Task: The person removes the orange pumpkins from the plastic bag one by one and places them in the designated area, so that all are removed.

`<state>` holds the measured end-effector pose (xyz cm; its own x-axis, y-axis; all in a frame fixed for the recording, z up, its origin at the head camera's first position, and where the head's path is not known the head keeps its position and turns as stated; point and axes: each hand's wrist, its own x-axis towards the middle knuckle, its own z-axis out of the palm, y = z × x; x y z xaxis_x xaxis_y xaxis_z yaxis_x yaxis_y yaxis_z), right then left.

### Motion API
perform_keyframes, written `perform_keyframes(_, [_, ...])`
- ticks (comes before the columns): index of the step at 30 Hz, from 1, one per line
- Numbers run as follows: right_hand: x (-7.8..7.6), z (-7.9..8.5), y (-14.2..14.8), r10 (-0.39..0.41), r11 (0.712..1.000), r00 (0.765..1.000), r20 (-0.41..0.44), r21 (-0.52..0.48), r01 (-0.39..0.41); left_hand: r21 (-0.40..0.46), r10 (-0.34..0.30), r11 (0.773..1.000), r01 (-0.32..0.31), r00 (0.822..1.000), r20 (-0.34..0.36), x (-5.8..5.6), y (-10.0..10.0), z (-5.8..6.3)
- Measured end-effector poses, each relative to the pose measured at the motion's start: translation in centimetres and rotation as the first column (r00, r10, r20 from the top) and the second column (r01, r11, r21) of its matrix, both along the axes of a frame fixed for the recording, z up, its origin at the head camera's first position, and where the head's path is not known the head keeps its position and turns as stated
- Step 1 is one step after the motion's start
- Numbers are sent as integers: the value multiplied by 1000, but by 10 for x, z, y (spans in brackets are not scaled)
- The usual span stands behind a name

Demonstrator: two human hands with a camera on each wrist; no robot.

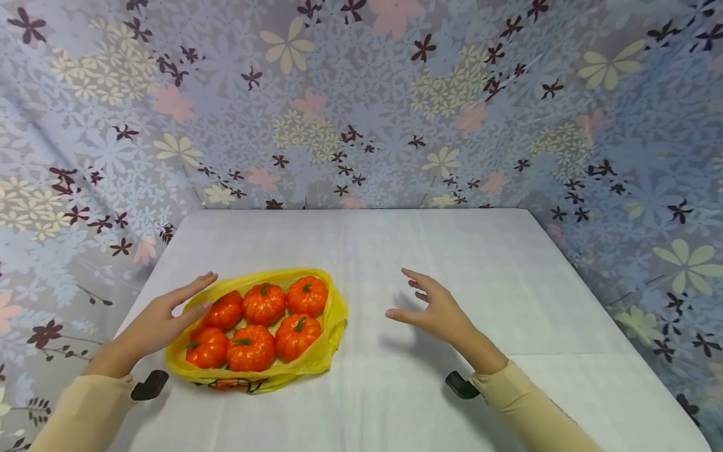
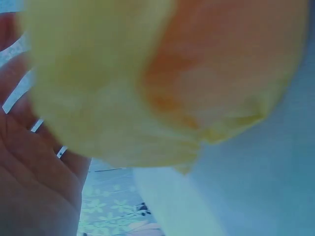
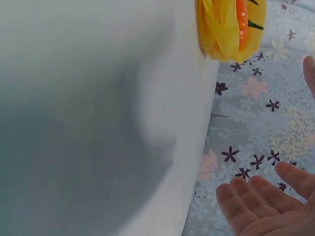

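Several small orange pumpkins (image 1: 252,347) with green stems lie in a yellow plastic bag (image 1: 337,307), its mouth spread wide, on the left half of the table. At the bag's left side is my left hand (image 1: 158,323), fingers stretched out and overlapping the rim in the head view. Up close in the left wrist view, the blurred bag (image 2: 98,118) covers part of that hand's fingers (image 2: 22,108). To the right of the bag, my right hand (image 1: 440,314) hovers above the table with thumb and fingers apart, holding nothing. Its palm faces the bag.
A white cloth covers the table (image 1: 361,245), with a crease on its right side. Flower-patterned fabric (image 1: 350,107) stands behind the table and along both sides. Dark wrist-camera pieces (image 1: 462,385) stick out at both cuffs.
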<state>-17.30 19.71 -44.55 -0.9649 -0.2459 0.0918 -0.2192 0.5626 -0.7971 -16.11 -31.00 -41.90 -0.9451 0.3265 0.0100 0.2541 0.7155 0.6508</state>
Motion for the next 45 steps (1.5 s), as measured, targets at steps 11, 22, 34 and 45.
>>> perform_keyframes(11, [1, -5, -23, 27, 999, 1000, 7, -20, -27, 75, 10, 997, -12, 1000, 20, 3, 1, -28])
perform_keyframes(22, [1, -8, -47, 82, 995, 997, 5, -60, -82, 149, 5, 989, -5, 1000, 0, 3, 0, -37])
perform_keyframes(34, [3, -8, -59, 101, 992, 995, 6, -79, -100, 191, 41, 980, -48, 998, 39, 0, 12, -43])
perform_keyframes(45, [2, -4, -78, 163, 981, 986, -30, -99, -165, 208, 47, 976, -61, 996, 72, -4, 38, -38])
